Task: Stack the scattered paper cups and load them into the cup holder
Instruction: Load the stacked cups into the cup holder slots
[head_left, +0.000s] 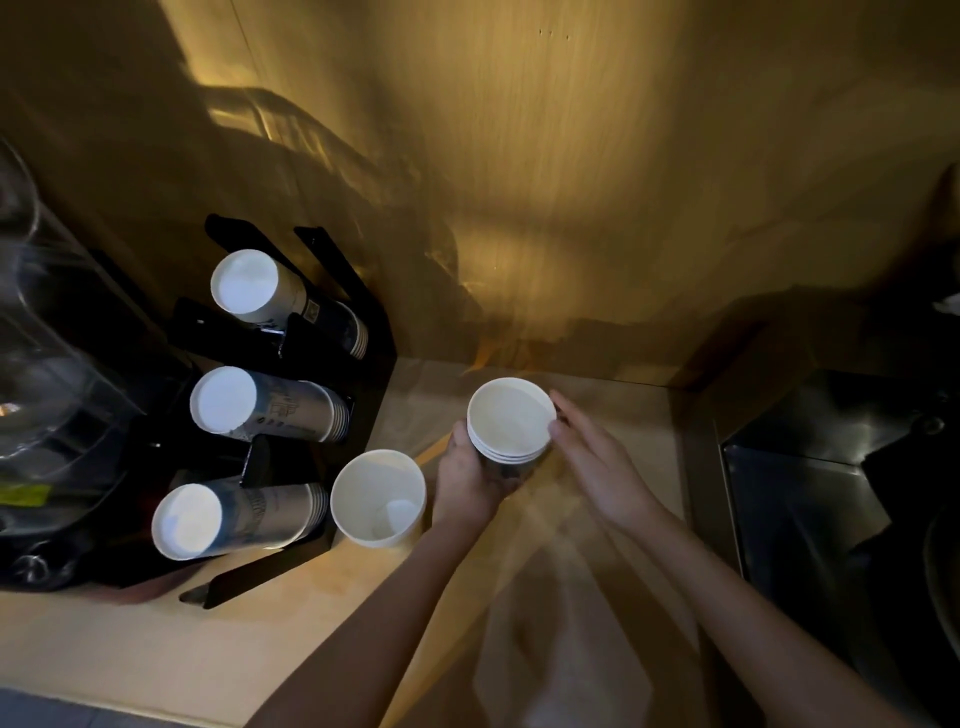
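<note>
A person's left hand (470, 480) is wrapped around the side of a short stack of paper cups (511, 422), holding it upright with the open mouths facing up. The right hand (597, 457) is open and flat, its fingertips (558, 428) touching the stack's rim on the opposite side. Just left of the gripping hand, a single cup (378, 498) stands on the wooden counter (104, 654). Further left, a black cup holder (358, 332) carries three slanted rows of cups (260, 405), bottoms facing the camera.
</note>
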